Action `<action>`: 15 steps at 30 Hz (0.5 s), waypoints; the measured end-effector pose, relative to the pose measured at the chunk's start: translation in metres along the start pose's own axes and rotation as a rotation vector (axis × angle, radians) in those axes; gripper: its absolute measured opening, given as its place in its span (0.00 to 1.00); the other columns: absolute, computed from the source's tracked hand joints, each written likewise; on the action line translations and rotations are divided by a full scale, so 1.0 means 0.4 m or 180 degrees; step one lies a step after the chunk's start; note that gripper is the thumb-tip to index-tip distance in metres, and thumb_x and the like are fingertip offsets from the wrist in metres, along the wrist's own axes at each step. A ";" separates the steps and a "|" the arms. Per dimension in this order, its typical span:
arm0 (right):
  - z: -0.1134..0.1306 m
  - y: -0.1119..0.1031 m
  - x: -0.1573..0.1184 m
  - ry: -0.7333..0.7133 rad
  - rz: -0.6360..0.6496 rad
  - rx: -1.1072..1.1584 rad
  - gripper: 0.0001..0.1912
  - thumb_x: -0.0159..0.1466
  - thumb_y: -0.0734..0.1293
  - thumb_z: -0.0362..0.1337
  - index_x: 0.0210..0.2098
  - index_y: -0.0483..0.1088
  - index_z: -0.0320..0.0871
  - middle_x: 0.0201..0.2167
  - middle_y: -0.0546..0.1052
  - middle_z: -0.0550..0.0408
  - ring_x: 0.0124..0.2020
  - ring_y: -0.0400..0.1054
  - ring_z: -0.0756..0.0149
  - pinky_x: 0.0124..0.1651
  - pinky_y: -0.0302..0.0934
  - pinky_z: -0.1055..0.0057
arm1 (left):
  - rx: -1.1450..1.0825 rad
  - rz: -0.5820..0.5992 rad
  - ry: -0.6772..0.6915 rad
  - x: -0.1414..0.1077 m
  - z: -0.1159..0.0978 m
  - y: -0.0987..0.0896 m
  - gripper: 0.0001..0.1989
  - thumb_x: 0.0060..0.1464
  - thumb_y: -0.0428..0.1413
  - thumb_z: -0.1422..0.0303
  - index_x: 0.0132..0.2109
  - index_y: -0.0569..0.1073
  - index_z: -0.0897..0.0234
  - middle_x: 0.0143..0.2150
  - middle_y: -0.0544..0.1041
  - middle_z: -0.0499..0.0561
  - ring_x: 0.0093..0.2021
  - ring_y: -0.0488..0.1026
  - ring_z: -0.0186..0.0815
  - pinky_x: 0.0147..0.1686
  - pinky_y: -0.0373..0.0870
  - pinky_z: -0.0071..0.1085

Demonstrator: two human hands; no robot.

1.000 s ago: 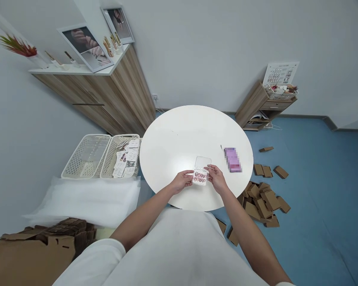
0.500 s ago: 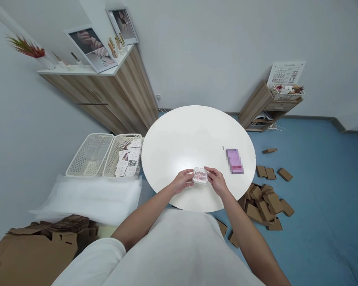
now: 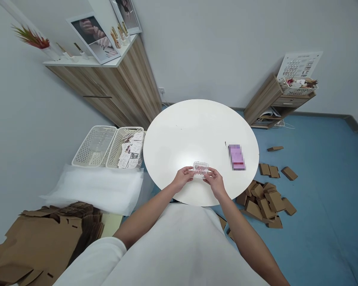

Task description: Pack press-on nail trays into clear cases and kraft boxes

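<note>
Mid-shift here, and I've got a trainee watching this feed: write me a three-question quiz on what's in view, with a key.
1. True or false: the left hand and the right hand both touch the clear case.
2. What lies on the white table, beyond the right hand and to its right? A) brown carton B) purple item C) framed picture
3. Fill in: of the two white baskets, the one holding printed cards is the ____ one to the table.

Key: 1 true; 2 B; 3 nearer.

Round table [image 3: 197, 127], near edge: two hands [image 3: 183, 178] hold one clear plastic case [image 3: 201, 170]. Right edge: one pixelated purple item [image 3: 236, 157]. Beside left edge: two perforated baskets [image 3: 84, 151]. Cabinet top [image 3: 91, 62]: two picture frames [image 3: 94, 37].
</note>
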State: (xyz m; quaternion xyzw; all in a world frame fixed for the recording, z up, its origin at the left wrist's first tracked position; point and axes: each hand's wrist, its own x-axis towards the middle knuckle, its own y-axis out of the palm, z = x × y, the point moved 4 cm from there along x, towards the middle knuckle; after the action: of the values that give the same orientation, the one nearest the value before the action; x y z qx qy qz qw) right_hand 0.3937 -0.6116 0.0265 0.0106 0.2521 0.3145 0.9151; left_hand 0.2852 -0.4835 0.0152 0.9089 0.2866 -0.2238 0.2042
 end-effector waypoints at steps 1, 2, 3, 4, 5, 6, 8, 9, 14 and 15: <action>0.003 -0.002 0.000 -0.0004 -0.0023 0.0023 0.23 0.46 0.70 0.41 0.41 0.64 0.45 0.30 0.70 0.58 0.35 0.68 0.67 0.39 0.65 0.66 | 0.0127 -0.0030 -0.0003 -0.003 0.002 0.002 0.23 0.43 0.60 0.61 0.47 0.67 0.64 0.38 0.74 0.54 0.38 0.71 0.33 0.40 0.66 0.34; 0.006 -0.005 -0.001 -0.0003 -0.0042 0.0035 0.23 0.46 0.70 0.41 0.40 0.64 0.45 0.30 0.70 0.58 0.34 0.68 0.68 0.39 0.65 0.66 | 0.0252 -0.0056 0.0005 -0.005 0.003 0.003 0.23 0.43 0.60 0.61 0.46 0.67 0.64 0.37 0.74 0.54 0.38 0.71 0.34 0.39 0.66 0.34; 0.010 -0.009 -0.001 0.0001 -0.0051 0.0034 0.23 0.46 0.70 0.41 0.40 0.64 0.45 0.30 0.70 0.58 0.34 0.68 0.68 0.38 0.65 0.66 | 0.0358 -0.0075 0.0028 -0.006 0.004 0.006 0.23 0.43 0.60 0.61 0.46 0.68 0.65 0.36 0.74 0.54 0.36 0.71 0.34 0.38 0.66 0.33; 0.013 -0.012 -0.002 0.0004 -0.0046 0.0024 0.23 0.46 0.71 0.42 0.40 0.64 0.45 0.29 0.71 0.58 0.33 0.68 0.67 0.38 0.65 0.66 | 0.0436 -0.0091 0.0069 -0.007 0.004 0.009 0.23 0.42 0.60 0.61 0.45 0.68 0.65 0.34 0.74 0.53 0.35 0.72 0.34 0.37 0.66 0.33; 0.015 -0.017 -0.003 0.0001 -0.0038 0.0008 0.24 0.45 0.71 0.42 0.40 0.64 0.45 0.29 0.71 0.58 0.33 0.68 0.67 0.38 0.65 0.65 | 0.0484 -0.0103 0.0131 -0.007 0.004 0.014 0.22 0.42 0.60 0.61 0.45 0.69 0.66 0.32 0.75 0.53 0.34 0.72 0.34 0.36 0.66 0.32; 0.017 -0.023 -0.004 -0.0013 -0.0041 -0.0010 0.24 0.45 0.71 0.42 0.40 0.64 0.44 0.29 0.71 0.58 0.33 0.68 0.67 0.37 0.65 0.65 | 0.0507 -0.0112 0.0207 -0.006 0.003 0.019 0.22 0.42 0.60 0.61 0.44 0.69 0.67 0.30 0.75 0.52 0.33 0.72 0.33 0.36 0.66 0.32; 0.015 -0.036 -0.002 -0.0054 -0.0048 -0.0049 0.25 0.45 0.71 0.42 0.40 0.64 0.44 0.28 0.71 0.58 0.32 0.68 0.67 0.38 0.64 0.65 | 0.0528 -0.0137 0.0372 -0.004 0.003 0.030 0.22 0.41 0.61 0.61 0.43 0.69 0.68 0.28 0.74 0.51 0.31 0.71 0.32 0.36 0.65 0.31; 0.013 -0.042 0.000 -0.0080 -0.0068 -0.0073 0.25 0.44 0.71 0.42 0.40 0.63 0.43 0.26 0.71 0.60 0.31 0.67 0.68 0.38 0.63 0.66 | 0.0535 -0.0150 0.0441 -0.004 0.004 0.035 0.22 0.41 0.61 0.62 0.43 0.69 0.68 0.27 0.74 0.50 0.30 0.71 0.32 0.35 0.65 0.30; -0.014 -0.055 0.026 0.0011 0.0054 -0.0103 0.25 0.44 0.72 0.41 0.40 0.62 0.45 0.21 0.70 0.63 0.28 0.66 0.70 0.37 0.62 0.69 | 0.0734 -0.0409 0.0482 -0.001 0.026 0.043 0.25 0.43 0.60 0.62 0.48 0.65 0.68 0.28 0.73 0.48 0.28 0.69 0.29 0.30 0.64 0.27; -0.019 -0.054 0.032 0.0056 0.0083 -0.0127 0.25 0.44 0.72 0.41 0.40 0.62 0.46 0.22 0.70 0.63 0.29 0.66 0.69 0.37 0.62 0.69 | 0.0732 -0.0477 0.0483 -0.002 0.031 0.041 0.26 0.43 0.59 0.62 0.49 0.64 0.67 0.28 0.73 0.49 0.28 0.69 0.30 0.29 0.64 0.26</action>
State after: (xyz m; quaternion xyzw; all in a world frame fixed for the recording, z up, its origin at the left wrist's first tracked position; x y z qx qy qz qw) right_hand 0.4110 -0.6225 0.0104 -0.0071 0.2536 0.3314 0.9087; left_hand 0.2912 -0.5024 0.0094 0.9167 0.3407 -0.2004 0.0592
